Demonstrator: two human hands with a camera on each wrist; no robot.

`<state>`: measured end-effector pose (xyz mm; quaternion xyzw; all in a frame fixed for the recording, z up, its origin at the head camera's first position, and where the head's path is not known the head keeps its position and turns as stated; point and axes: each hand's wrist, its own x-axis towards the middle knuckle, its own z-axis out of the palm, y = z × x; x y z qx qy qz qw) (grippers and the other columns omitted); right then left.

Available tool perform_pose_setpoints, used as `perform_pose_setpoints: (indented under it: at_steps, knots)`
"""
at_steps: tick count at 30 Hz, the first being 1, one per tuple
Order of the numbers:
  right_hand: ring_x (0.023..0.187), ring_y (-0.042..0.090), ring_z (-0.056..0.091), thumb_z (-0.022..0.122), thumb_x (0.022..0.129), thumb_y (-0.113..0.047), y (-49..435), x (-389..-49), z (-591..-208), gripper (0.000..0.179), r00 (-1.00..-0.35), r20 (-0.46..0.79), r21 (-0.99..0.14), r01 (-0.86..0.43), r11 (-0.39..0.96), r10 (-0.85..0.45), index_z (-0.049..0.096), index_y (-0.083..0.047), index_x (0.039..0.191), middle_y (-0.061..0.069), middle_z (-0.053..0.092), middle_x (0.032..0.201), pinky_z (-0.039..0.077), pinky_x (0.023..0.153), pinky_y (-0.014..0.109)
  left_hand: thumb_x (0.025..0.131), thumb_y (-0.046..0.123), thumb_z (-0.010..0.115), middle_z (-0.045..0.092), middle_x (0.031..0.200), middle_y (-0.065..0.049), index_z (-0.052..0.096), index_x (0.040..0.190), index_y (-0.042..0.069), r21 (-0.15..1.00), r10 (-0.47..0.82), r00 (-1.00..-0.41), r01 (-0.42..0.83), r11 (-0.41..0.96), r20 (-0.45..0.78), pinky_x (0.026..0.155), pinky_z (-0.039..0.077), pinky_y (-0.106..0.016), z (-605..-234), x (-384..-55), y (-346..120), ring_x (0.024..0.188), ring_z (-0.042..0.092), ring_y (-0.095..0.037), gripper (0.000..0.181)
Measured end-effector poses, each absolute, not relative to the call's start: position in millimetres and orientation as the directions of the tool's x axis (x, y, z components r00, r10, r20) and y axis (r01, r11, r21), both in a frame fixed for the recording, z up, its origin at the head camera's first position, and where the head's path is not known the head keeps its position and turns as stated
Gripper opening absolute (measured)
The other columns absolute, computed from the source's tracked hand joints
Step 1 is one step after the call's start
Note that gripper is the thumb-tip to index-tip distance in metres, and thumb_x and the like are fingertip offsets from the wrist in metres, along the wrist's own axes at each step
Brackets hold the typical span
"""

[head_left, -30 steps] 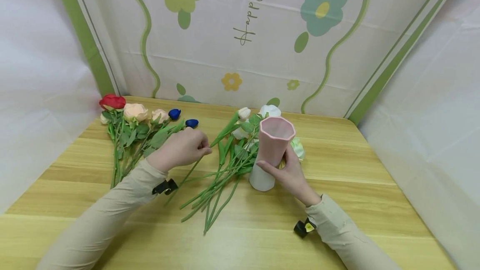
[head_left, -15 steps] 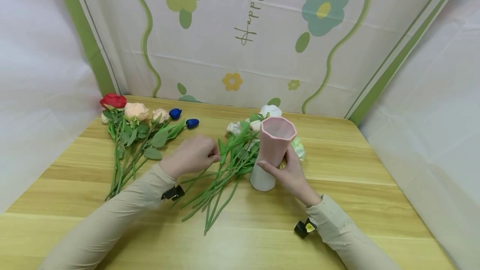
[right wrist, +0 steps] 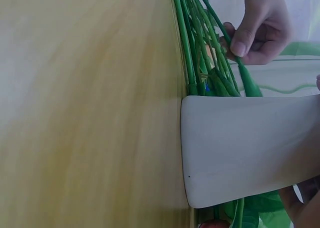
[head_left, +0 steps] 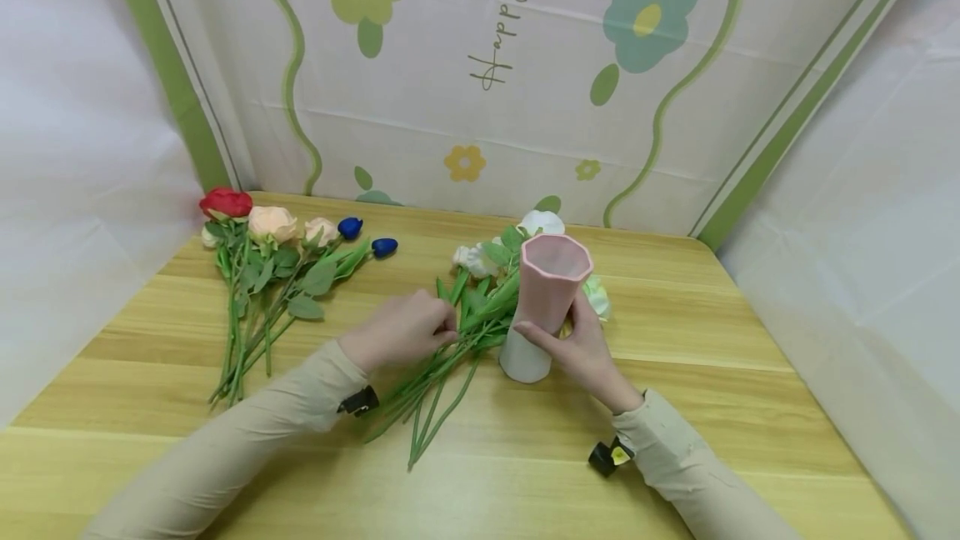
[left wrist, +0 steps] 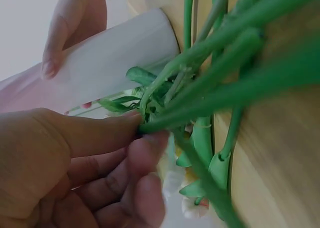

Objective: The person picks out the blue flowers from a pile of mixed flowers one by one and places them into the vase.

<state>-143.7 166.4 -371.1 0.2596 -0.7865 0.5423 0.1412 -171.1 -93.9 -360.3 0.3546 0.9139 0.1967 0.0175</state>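
My left hand pinches the green stem of a tulip between thumb and forefinger, low over the flowers left of the vase. The tulip's bloom is hidden in the head view. My right hand grips the pink-and-white vase from its right side, thumb across the front. The vase stands on the table, its octagonal mouth facing up. White flowers lie behind and left of it, their several stems stretching toward the front. A pale green-white flower shows behind my right hand.
At the left of the wooden table lies another bunch, with a red rose, peach roses and two blue tulips. A printed cloth hangs along the back; white sheets enclose the sides.
My left hand has moved right and toward the front, bringing the white tulip down among the stems; its bloom has passed out of sight. My right hand and the vase have stayed in place.
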Motion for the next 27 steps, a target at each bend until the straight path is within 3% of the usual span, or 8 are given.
perform_pose_setpoints:
  at_steps: [6,17,27]
  knots:
    - [0.115,0.027,0.054,0.077,0.081,0.006,166.6,-143.6,-371.0,0.067,-0.827,0.500,-0.779,-0.559,0.283,-0.257,0.041,0.004,0.138,0.017,0.053,0.129,0.045,0.095,0.037,0.093,0.013,0.069,0.060,0.071,0.010,0.070,0.081,0.011,0.366,0.665,-0.738,0.654,0.662,0.116,0.052,0.043,-0.024,-362.8,-169.8,-93.5,0.056,0.051,-0.003,0.012]
    - [0.116,0.027,0.054,0.077,0.081,0.006,166.8,-143.5,-370.6,0.068,-0.836,0.486,-0.792,-0.545,0.276,-0.256,0.040,0.003,0.138,0.017,0.053,0.130,0.044,0.096,0.037,0.096,0.023,0.067,0.057,0.065,0.013,0.072,0.082,0.015,0.386,0.621,-0.779,0.601,0.700,0.088,0.049,0.041,-0.026,-363.0,-171.4,-94.5,0.052,0.049,-0.004,0.016]
    - [0.116,0.027,0.053,0.077,0.079,0.006,166.3,-143.0,-371.1,0.070,-0.836,0.490,-0.791,-0.545,0.278,-0.247,0.040,0.004,0.138,0.018,0.053,0.130,0.044,0.096,0.039,0.097,0.021,0.065,0.057,0.063,0.011,0.072,0.081,0.015,0.400,0.612,-0.786,0.590,0.701,0.086,0.049,0.041,-0.026,-362.9,-174.6,-98.9,0.050,0.048,-0.005,0.019]
